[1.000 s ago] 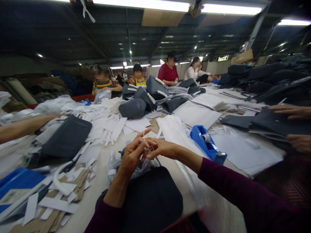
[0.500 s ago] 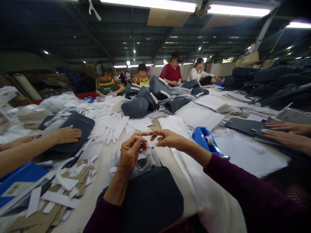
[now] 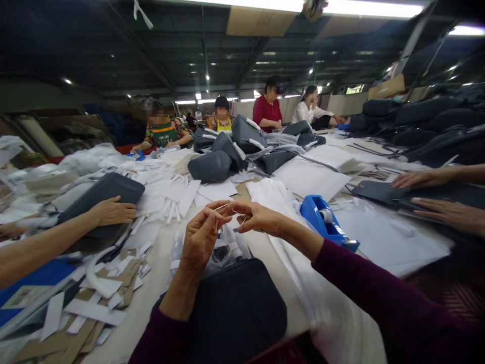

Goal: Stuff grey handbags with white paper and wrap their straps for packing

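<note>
My left hand (image 3: 200, 237) and my right hand (image 3: 259, 217) meet in the middle of the view, fingertips pinching a thin white cord (image 3: 223, 207) between them. Below them lies a dark grey fabric bag (image 3: 238, 308), close to my body and not touched by either hand. A clear plastic bag (image 3: 177, 250) with white pieces inside sits just under my left wrist. To the right of my right hand stands a blue tape dispenser (image 3: 322, 220). My plum sleeves (image 3: 379, 298) run in from the bottom corners.
A co-worker's hand (image 3: 113, 211) rests on a dark grey bag panel (image 3: 100, 194) at left. Another person's hands (image 3: 428, 178) lie on dark panels at right. White strips, cardboard scraps, white sheets, a blue folder and grey padded bags (image 3: 210, 167) crowd the long table.
My hands stay together on the cord, with fingers shifted slightly. The co-worker's hand at left has come onto the grey panel since the oldest frame. The upper hand at right has moved up and away from the panel.
</note>
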Motion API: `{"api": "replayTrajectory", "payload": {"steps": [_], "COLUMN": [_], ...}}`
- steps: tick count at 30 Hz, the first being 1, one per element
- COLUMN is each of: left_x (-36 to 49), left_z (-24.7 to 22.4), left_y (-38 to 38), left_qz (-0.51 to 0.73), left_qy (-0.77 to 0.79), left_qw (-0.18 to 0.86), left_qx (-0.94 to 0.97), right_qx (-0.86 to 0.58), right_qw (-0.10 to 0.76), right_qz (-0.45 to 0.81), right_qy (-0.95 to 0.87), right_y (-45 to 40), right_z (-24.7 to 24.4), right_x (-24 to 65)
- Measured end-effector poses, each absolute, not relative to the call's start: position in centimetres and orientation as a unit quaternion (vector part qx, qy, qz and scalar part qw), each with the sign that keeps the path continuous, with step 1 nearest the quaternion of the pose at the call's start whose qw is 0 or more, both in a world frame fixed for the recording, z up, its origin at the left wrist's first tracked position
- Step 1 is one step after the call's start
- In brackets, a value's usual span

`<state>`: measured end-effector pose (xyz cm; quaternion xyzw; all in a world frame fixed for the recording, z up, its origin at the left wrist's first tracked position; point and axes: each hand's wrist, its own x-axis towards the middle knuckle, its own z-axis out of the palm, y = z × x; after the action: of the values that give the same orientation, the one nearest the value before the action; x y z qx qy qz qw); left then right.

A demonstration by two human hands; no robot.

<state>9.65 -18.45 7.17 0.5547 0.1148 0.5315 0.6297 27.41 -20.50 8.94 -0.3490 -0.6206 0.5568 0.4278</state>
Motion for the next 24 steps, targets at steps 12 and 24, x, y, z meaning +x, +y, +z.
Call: {"api": "replayTrajectory", "payload": {"steps": [12, 24], "left_x": [9.7, 9.3], "left_z": [7.9, 7.7], "left_y": [-19.0, -18.9], "left_qz": [0.511, 0.505], "left_qy": [0.082, 0.104], "left_qw": [0.65, 0.624], "left_qx": [0.556, 0.587], "right_qx": [-0.291, -0.386], "right_qw": [0.45, 0.443], "right_qz": [0.608, 0.486], "right_qy": [-0.586, -0.646], "right_y": [-19.4, -18.6], "right_z": [8.3, 8.1], "right_x": [25.9, 26.7]}}
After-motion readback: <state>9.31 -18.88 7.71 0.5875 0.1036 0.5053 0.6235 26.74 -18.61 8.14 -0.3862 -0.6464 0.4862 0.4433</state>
